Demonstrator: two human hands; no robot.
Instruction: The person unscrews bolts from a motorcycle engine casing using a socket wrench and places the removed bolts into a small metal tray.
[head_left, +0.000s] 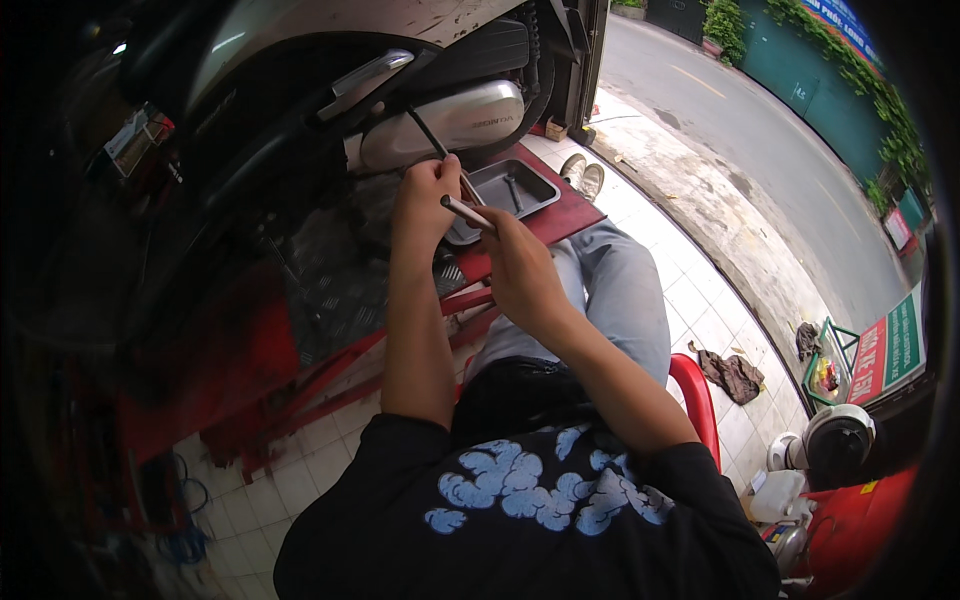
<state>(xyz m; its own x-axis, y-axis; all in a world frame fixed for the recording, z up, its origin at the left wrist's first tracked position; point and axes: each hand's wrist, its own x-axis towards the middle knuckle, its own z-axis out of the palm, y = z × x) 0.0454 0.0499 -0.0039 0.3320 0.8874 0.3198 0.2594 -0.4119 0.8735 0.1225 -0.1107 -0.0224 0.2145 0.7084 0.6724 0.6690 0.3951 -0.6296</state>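
My left hand point(428, 197) is closed on a dark slim bar point(425, 132), which angles up toward the silver side casing point(450, 120) of a dark scooter point(250, 120). My right hand point(515, 265) grips a silver cylindrical tool point(462, 210), held slightly lower and to the right of my left hand. Behind both hands, a grey metal tray point(535, 200) with a long bolt-like piece point(512, 188) in it lies on the red lift platform point(570, 220). The hands partly hide the tray and the lower end of the bar.
My legs point(620, 290) and a red chair point(690, 385) are below the platform. A brown rag point(730, 372) lies on the tiled floor point(680, 280). Red containers point(860, 530) and signboards point(890, 340) stand at right, beside the doorway to a street point(740, 110).
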